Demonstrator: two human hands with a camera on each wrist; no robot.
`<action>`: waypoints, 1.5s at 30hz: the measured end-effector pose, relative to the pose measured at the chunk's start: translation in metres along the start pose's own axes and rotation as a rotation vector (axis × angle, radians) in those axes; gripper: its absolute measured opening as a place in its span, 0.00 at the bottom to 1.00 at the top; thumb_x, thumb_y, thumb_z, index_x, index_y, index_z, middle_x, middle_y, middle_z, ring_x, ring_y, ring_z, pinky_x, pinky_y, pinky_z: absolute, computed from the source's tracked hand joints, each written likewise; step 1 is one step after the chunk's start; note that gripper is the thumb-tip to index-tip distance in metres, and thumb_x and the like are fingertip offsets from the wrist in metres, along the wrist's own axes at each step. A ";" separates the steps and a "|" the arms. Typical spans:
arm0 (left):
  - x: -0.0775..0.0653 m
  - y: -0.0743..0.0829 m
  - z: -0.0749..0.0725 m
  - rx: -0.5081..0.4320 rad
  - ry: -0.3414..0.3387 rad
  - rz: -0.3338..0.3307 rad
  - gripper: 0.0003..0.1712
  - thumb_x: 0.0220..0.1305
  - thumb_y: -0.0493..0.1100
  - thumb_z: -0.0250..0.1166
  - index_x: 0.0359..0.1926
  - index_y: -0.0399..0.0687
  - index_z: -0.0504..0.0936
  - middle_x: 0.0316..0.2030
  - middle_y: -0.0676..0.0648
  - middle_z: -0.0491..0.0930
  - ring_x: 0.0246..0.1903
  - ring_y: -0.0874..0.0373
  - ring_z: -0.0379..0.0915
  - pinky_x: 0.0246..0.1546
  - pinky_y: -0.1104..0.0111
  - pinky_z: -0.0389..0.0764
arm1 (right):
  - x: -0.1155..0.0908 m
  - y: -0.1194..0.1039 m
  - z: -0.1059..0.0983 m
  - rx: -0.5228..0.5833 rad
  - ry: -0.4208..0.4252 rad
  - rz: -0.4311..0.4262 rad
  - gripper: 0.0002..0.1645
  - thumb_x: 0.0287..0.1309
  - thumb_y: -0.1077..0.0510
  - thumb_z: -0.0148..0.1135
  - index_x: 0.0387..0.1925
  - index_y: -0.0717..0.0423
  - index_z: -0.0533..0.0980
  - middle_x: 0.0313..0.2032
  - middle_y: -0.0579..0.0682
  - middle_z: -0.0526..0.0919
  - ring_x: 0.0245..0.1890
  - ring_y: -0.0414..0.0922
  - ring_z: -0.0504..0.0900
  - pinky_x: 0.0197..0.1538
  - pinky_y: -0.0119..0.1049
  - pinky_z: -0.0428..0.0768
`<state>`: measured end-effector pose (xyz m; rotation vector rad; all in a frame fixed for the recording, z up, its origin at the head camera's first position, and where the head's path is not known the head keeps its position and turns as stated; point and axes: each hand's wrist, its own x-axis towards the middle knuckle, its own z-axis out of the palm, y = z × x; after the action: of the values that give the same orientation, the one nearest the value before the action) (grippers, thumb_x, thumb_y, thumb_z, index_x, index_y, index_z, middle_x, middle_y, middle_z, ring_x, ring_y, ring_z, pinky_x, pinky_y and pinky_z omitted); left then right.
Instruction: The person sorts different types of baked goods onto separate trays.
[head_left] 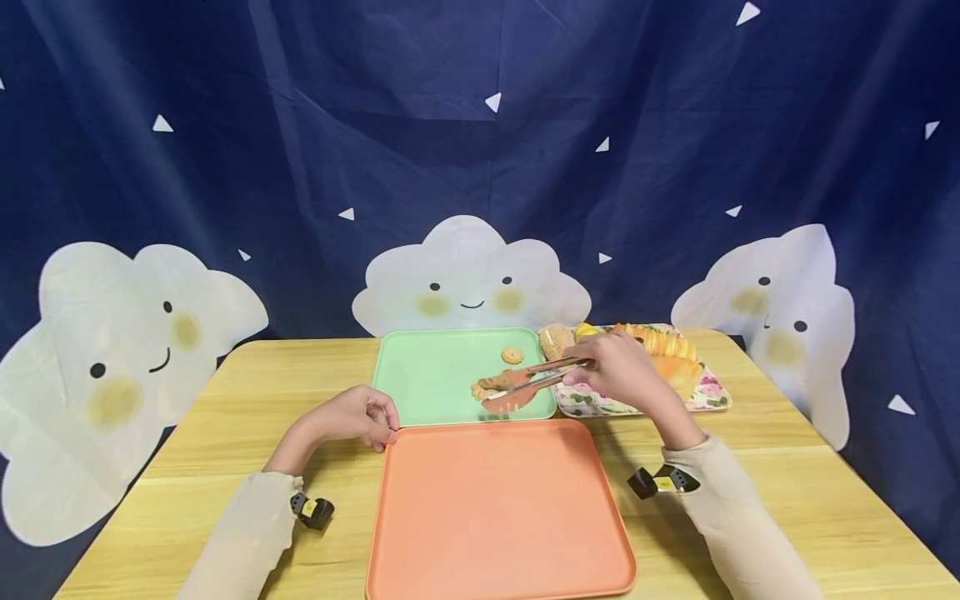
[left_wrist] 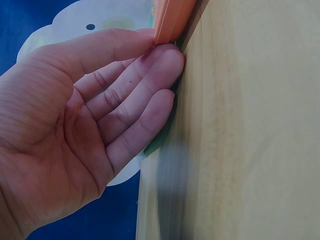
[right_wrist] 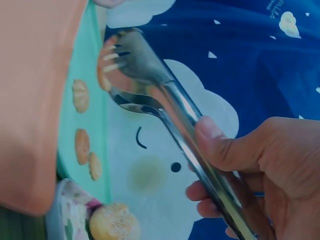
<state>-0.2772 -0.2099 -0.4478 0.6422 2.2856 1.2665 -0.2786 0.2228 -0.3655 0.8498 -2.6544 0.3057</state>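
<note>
My right hand (head_left: 621,367) grips metal tongs (right_wrist: 142,57) by their arms, thumb on one side and fingers on the other. The tong heads hang over the light green tray (head_left: 427,375). Something tan or orange shows between them; whether it is food or a reflection I cannot tell. On that tray lie a round cookie (head_left: 512,355) and, beside the tong tips, further cookies, one being an oval cookie (right_wrist: 82,146). My left hand (head_left: 352,417) pinches the far left corner of the orange tray (head_left: 498,508), thumb against the rim and fingers loosely curled beneath.
A floral tray (head_left: 716,393) at the back right holds a sesame bun (head_left: 557,342), a large bread (head_left: 677,372) and other pastries, partly behind my right hand. All trays stand on a wooden table (head_left: 300,367). A dark blue curtain (head_left: 420,150) with clouds hangs behind it.
</note>
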 end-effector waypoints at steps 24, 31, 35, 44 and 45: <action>-0.002 0.001 0.001 0.001 0.007 0.003 0.08 0.57 0.34 0.73 0.35 0.33 0.82 0.24 0.37 0.86 0.25 0.51 0.85 0.28 0.64 0.84 | 0.010 -0.019 0.035 -0.026 0.312 0.147 0.21 0.45 0.48 0.80 0.42 0.52 0.88 0.33 0.51 0.88 0.30 0.52 0.82 0.35 0.48 0.72; -0.002 0.001 0.001 0.005 0.007 0.013 0.08 0.57 0.33 0.72 0.35 0.33 0.82 0.25 0.36 0.86 0.25 0.50 0.85 0.28 0.64 0.84 | 0.014 -0.018 0.043 -0.053 0.296 0.168 0.20 0.47 0.49 0.79 0.43 0.52 0.89 0.31 0.50 0.86 0.29 0.52 0.81 0.37 0.49 0.75; -0.002 0.000 0.002 0.014 0.007 0.010 0.08 0.57 0.33 0.72 0.35 0.33 0.82 0.25 0.38 0.86 0.25 0.52 0.85 0.28 0.64 0.84 | 0.017 -0.018 0.047 -0.067 0.292 0.166 0.21 0.48 0.49 0.79 0.44 0.52 0.88 0.30 0.50 0.85 0.28 0.51 0.81 0.36 0.48 0.75; -0.002 0.000 0.001 0.010 0.004 0.005 0.08 0.56 0.33 0.71 0.35 0.32 0.82 0.25 0.37 0.87 0.25 0.52 0.85 0.28 0.64 0.85 | 0.029 -0.015 0.046 -0.082 0.240 0.203 0.21 0.51 0.47 0.77 0.46 0.51 0.88 0.31 0.50 0.85 0.31 0.49 0.82 0.36 0.45 0.72; -0.002 0.001 0.001 0.010 0.004 0.005 0.08 0.56 0.33 0.71 0.35 0.32 0.82 0.25 0.37 0.86 0.25 0.51 0.86 0.28 0.64 0.85 | 0.030 -0.015 0.045 -0.082 0.231 0.210 0.21 0.52 0.47 0.76 0.47 0.51 0.88 0.32 0.50 0.86 0.32 0.50 0.82 0.36 0.45 0.72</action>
<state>-0.2750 -0.2099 -0.4477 0.6494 2.2966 1.2605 -0.3038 0.1816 -0.3941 0.4792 -2.5212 0.3217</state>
